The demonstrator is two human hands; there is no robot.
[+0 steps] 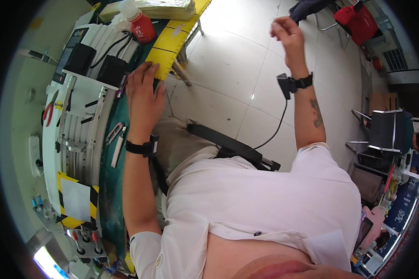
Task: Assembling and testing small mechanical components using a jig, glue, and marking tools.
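One slim white tool lies on the green surface, short of the yellow strip, its long axis roughly parallel to the strip's; a pink-handled tool sits just beside it. The left hand reaches the strip's near end, back upward, fingers nearly straight and slightly spread, with nothing seen in their hold; how firmly they touch, I cannot tell. The strip edges the surface, its long axis pointing away from this hand and leaning right. Well right of the strip, the right hand is raised over the tiled floor, fingers loosely curled; whether they enclose anything, I cannot tell. Left of the strip is a red bottle; beyond, near its far end, a wrapped package.
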